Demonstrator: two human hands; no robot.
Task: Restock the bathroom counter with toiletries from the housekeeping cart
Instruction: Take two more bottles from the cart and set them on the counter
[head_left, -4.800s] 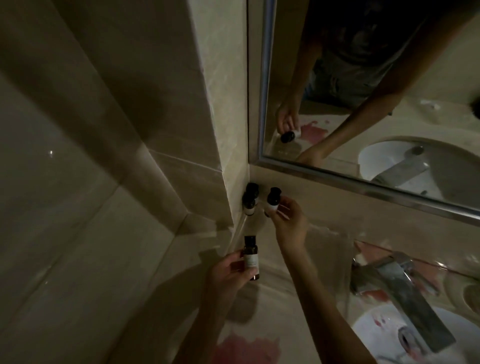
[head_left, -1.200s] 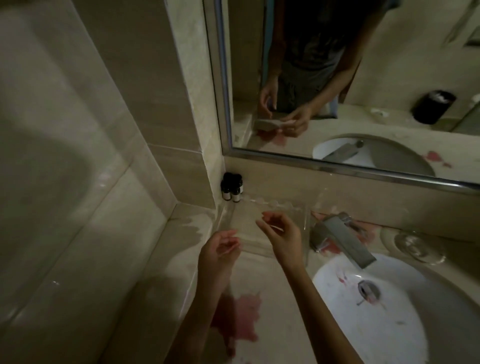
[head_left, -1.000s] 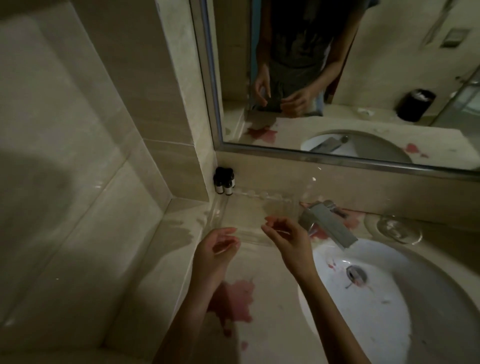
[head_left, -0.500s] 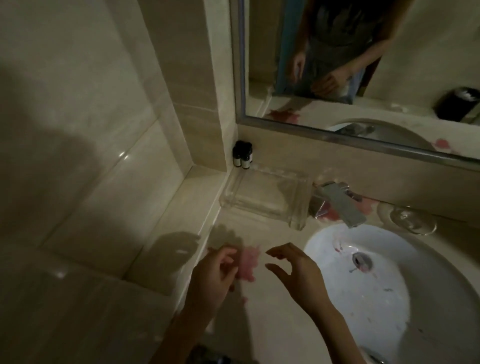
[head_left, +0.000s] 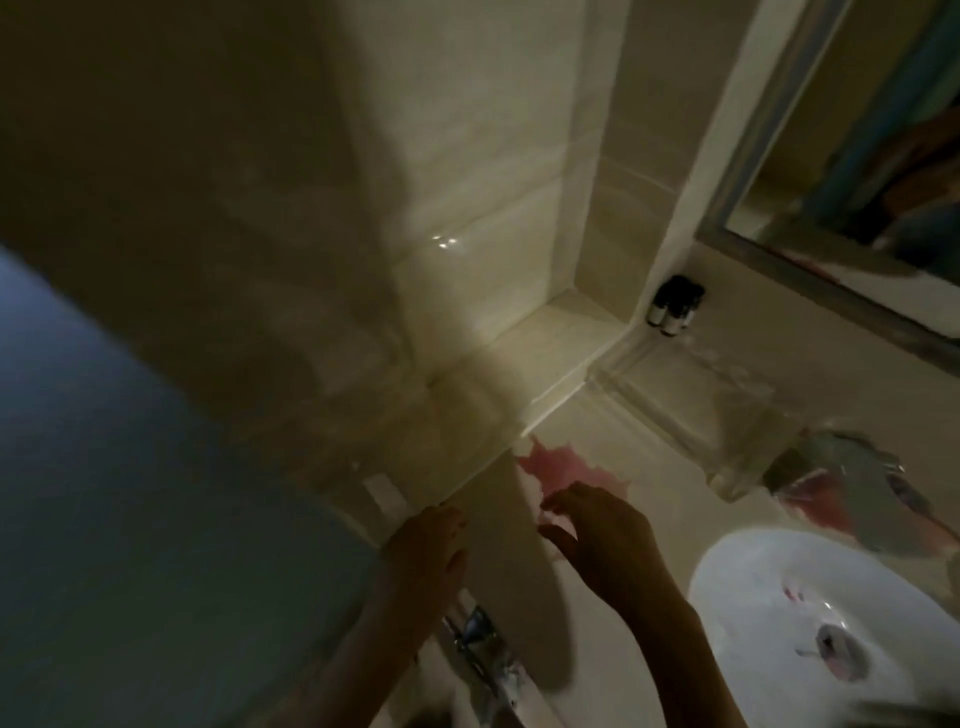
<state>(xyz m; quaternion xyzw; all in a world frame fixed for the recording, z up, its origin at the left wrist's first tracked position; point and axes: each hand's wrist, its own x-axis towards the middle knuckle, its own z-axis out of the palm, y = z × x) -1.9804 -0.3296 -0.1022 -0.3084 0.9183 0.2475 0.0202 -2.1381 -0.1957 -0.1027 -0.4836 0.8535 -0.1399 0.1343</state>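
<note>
Left hand (head_left: 427, 548), right hand (head_left: 605, 535) hover over counter (head_left: 587, 436); grip slack, seemingly empty, frame blurred.

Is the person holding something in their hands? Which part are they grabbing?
Nothing is held. The left hand and right hand are both empty, fingers loose, over the counter. The bottles stand apart in the corner.

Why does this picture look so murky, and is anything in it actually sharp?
Head view: dim light throughout, brightest on the white sink basin; a small glare spot on the wall tile; motion blur smears the faucet and both the left hand and right hand; the dark bottles in the corner are soft, labels unreadable.
</note>
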